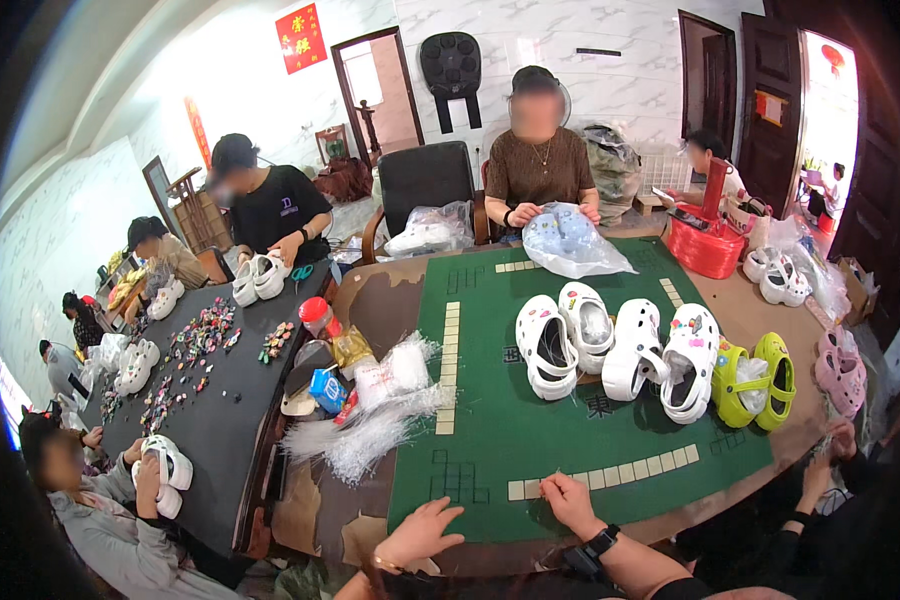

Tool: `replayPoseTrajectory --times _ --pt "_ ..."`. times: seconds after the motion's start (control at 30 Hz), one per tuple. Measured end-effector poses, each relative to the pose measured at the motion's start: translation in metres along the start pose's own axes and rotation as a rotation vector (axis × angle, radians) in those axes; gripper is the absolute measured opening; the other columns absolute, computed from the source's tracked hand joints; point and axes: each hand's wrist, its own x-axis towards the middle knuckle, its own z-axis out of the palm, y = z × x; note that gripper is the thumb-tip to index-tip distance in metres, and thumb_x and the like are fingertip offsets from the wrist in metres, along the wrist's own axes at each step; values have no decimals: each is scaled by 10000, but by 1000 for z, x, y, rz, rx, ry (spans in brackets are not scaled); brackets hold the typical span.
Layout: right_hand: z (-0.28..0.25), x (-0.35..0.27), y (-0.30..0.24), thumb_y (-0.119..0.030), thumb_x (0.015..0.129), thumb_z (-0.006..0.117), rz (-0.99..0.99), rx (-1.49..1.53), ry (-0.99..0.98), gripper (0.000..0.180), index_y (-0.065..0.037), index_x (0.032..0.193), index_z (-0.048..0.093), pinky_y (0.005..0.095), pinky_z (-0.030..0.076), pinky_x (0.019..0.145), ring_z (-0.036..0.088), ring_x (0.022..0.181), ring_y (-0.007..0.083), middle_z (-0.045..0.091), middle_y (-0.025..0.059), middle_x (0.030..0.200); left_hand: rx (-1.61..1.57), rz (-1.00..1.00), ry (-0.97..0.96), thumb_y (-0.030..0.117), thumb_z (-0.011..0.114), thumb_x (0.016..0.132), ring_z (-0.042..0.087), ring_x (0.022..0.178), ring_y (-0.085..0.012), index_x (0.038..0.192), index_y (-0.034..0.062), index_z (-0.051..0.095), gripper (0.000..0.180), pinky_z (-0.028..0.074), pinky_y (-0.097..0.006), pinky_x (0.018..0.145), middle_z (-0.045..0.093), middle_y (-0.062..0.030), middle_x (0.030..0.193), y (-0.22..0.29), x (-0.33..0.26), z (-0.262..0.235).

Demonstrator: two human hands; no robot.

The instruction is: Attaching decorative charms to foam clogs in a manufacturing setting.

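Left hand (417, 532): fingers loosely spread, palm down, nothing visible in grip; positioned over the near-left corner of the green mat (490, 425). Contact with the mat cannot be told.

Right hand (570, 502): narrow, fingers curled in, thumb and index tips together; whether a thin item is pinched there cannot be told. Its fingertips are at the left part of the near row of cream rectangles (660, 465) on the mat. Dark wristband (603, 540) on this wrist.

Mat lies on the brown table directly in front of the wearer. On its right half: four white clogs (690, 363), the rightmost bearing coloured charms; just beside them, a lime-green pair of clogs (775, 380), the left one with clear plastic inside. Pink clogs (840, 372) near the table's right edge.

Left of the mat: heap of clear plastic strands (360, 440), partly over the mat's edge; blue packet (327, 390) and red-lidded jar (320, 318) near it.

Across the table, a co-worker holds a clear bag (575, 255) containing light blue clogs.
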Motion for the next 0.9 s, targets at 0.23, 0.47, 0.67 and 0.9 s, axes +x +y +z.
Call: replayPoseTrajectory --times 0.23,0.47,0.67,0.9 --pt "-1 1 1 -178 936 573 33 -14 -22 194 -7 882 649 317 492 632 646 691 212 669 112 760 -51 300 112 277 700 866 441 1290 -398 1348 31 497 578 366 -449 1085 463 -238 1393 105 -13 -153" --pt "0 4 -5 -157 937 575 7 -45 -5 175 -7 880 646 311 482 629 624 679 184 657 98 750 59 494 215 255 693 858 471 1289 -351 1365 93 512 563 372 -470 1072 503 -166 1372 203 -46 -226" --pt "2 4 8 -161 935 576 20 -42 19 179 -8 878 650 306 487 637 636 691 179 666 97 754 229 754 532 189 651 898 469 1289 -257 1461 215 412 612 337 -449 1119 516 -101 1375 240 -41 -199" --pt "1 1 19 -175 940 572 54 -145 9 169 -39 890 660 304 489 644 623 705 158 671 72 764 442 856 890 162 665 854 523 1230 -274 1433 225 451 620 375 -468 1092 532 -105 1352 251 -12 -185"
